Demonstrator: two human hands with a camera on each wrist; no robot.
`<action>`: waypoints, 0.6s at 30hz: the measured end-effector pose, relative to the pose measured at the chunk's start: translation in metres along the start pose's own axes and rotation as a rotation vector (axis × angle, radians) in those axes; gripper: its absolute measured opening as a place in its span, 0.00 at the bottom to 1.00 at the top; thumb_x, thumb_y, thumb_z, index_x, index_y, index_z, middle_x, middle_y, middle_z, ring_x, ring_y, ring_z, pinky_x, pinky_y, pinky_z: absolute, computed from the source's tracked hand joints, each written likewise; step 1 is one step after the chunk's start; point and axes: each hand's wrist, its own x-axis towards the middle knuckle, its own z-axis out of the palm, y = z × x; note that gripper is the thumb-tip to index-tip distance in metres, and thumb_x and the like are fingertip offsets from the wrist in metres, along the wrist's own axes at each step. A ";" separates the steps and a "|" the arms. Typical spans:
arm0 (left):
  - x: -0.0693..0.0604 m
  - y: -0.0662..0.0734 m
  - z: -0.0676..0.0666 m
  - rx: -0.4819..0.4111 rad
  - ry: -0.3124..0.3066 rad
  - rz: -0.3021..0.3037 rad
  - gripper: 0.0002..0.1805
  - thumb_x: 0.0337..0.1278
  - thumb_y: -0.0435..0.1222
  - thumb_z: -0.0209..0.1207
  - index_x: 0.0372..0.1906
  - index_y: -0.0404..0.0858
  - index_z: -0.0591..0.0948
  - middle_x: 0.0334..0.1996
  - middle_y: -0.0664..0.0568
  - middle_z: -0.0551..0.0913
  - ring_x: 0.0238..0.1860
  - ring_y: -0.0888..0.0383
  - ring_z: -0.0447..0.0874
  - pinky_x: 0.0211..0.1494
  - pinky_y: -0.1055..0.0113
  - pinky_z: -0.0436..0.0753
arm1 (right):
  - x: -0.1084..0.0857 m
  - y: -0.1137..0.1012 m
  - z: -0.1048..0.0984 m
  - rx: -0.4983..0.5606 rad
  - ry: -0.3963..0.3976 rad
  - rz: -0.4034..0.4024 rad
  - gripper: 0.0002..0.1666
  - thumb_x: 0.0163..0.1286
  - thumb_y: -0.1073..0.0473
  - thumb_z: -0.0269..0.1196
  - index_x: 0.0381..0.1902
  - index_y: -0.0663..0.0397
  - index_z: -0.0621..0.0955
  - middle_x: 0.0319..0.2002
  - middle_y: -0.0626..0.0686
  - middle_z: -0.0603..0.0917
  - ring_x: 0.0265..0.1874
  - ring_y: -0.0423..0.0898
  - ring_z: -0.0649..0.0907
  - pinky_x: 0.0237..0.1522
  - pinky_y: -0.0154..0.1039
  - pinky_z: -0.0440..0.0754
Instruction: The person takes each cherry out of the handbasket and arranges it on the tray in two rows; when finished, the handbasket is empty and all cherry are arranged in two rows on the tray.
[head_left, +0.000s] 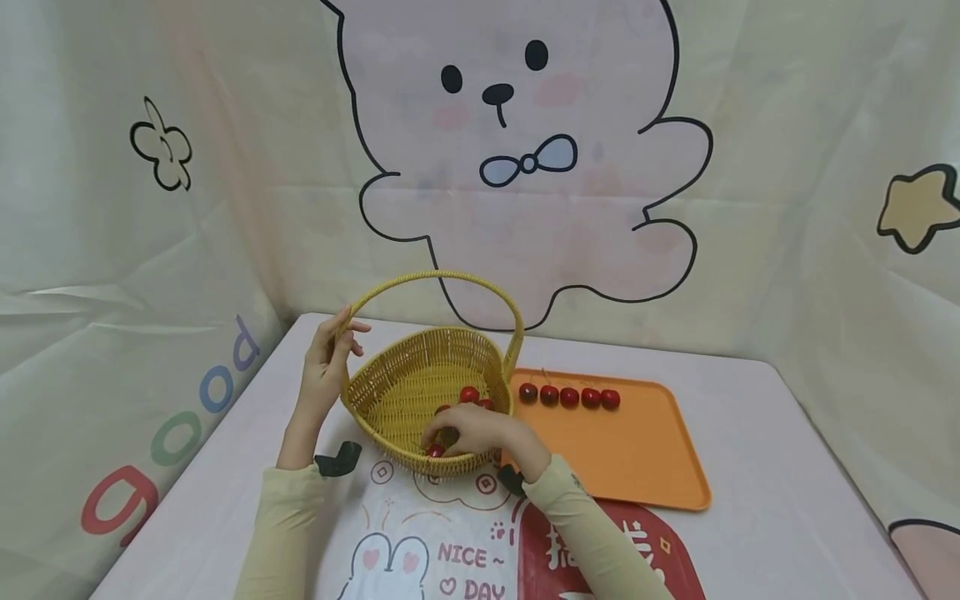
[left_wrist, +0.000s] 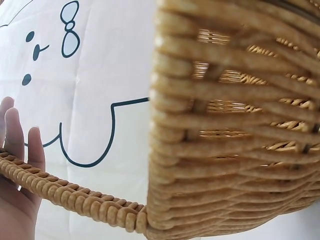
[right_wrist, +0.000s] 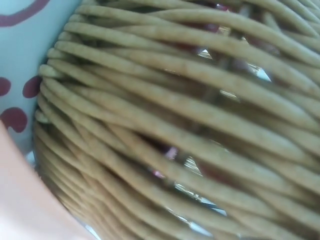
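A yellow wicker basket [head_left: 397,400] with a tall hoop handle [head_left: 450,273] stands on the table, its opening tilted towards me. My left hand [head_left: 327,354] holds the handle's left side; in the left wrist view its fingers [left_wrist: 15,130] show behind the handle [left_wrist: 75,195]. My right hand [head_left: 472,429] reaches over the near rim into the basket, fingers bent down among red cherries. One cherry [head_left: 435,450] lies at its fingertips; whether they pinch it is hidden. Another cherry [head_left: 469,394] lies behind the hand. The right wrist view shows mostly basket weave [right_wrist: 175,110].
Right of the basket lies an orange tray [head_left: 630,450], with several cherries [head_left: 569,397] in a row along its far side. A printed mat [head_left: 465,533] covers the near tabletop. Patterned cloth [head_left: 525,242] hangs behind and at both sides.
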 end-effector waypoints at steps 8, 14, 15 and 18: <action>0.000 0.001 0.000 -0.005 0.000 -0.005 0.22 0.65 0.21 0.41 0.63 0.33 0.64 0.42 0.45 0.79 0.30 0.56 0.74 0.32 0.78 0.72 | 0.003 0.001 0.001 -0.031 -0.029 0.020 0.16 0.62 0.65 0.63 0.47 0.46 0.81 0.44 0.43 0.81 0.47 0.37 0.78 0.51 0.29 0.74; 0.000 0.001 0.000 -0.008 -0.013 0.005 0.22 0.66 0.22 0.41 0.63 0.33 0.63 0.42 0.47 0.79 0.30 0.54 0.73 0.35 0.78 0.73 | 0.004 0.003 0.001 -0.004 0.001 -0.016 0.15 0.62 0.60 0.64 0.48 0.48 0.81 0.44 0.43 0.82 0.46 0.36 0.78 0.49 0.28 0.74; 0.000 0.001 0.000 -0.007 -0.013 0.004 0.22 0.66 0.22 0.41 0.63 0.33 0.63 0.42 0.48 0.79 0.30 0.54 0.73 0.35 0.78 0.73 | 0.004 0.003 0.001 0.006 0.008 -0.018 0.15 0.62 0.59 0.64 0.48 0.49 0.81 0.44 0.44 0.82 0.46 0.37 0.78 0.49 0.28 0.74; 0.000 0.000 0.000 -0.018 -0.007 0.010 0.22 0.65 0.21 0.41 0.63 0.33 0.64 0.42 0.48 0.79 0.30 0.55 0.73 0.35 0.78 0.73 | 0.003 0.003 0.001 0.024 0.031 -0.017 0.15 0.63 0.59 0.63 0.48 0.49 0.80 0.44 0.44 0.81 0.46 0.37 0.78 0.49 0.28 0.74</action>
